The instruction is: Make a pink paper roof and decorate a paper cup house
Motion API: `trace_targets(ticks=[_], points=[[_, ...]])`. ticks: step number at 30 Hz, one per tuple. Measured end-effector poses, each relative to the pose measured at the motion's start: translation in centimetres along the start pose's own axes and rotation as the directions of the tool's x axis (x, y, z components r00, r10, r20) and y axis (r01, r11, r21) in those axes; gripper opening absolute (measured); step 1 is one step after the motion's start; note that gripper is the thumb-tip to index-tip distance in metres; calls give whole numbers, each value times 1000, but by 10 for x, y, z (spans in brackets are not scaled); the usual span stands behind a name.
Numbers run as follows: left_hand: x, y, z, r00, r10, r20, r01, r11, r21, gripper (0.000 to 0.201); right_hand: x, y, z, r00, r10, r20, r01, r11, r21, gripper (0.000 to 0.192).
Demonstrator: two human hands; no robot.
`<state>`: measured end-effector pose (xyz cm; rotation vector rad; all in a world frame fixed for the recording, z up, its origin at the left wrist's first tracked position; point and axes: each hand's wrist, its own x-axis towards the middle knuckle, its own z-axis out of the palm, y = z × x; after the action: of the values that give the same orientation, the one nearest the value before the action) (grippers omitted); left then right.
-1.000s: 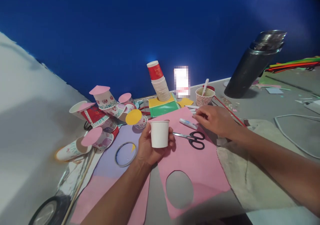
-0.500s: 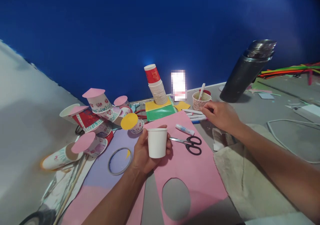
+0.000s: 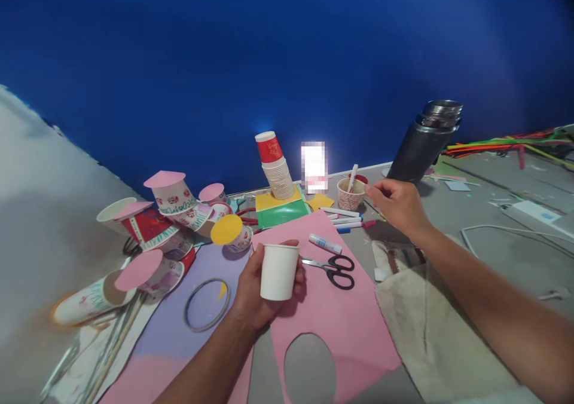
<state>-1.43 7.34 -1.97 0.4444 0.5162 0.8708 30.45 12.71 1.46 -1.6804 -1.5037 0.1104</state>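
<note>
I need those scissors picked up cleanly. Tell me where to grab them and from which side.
Grip the black scissors by the two black handle loops, coming from above on the right-hand side. They lie flat and closed on the pink paper, blades pointing left toward the white cup in the left hand, so the loops are likely the safer, freer end.

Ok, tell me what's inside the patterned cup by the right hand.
A white stick stands in the patterned cup, leaning on its rim. Its lower end and the cup's bottom are hidden. The right hand hovers beside it.
</note>
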Motion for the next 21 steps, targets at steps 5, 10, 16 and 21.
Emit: trace_targets(ticks=[5, 10, 16, 21], points=[[1, -3, 0, 999, 41, -7, -40, 999, 28, 65, -6, -4, 4, 998, -65, 14, 64, 995, 77, 37], [0, -5, -2, 998, 57, 8, -58, 997, 60, 63, -9, -3, 6, 998, -53, 44, 49, 994, 96, 36], [0, -3, -1, 1000, 16, -22, -15, 999, 31, 55, -5, 2, 4, 999, 0, 39, -5, 992, 127, 39], [0, -6, -5, 999, 28, 27, -32, 985, 170, 55, -12, -14, -4, 984, -46, 174, -5, 959, 282, 34]])
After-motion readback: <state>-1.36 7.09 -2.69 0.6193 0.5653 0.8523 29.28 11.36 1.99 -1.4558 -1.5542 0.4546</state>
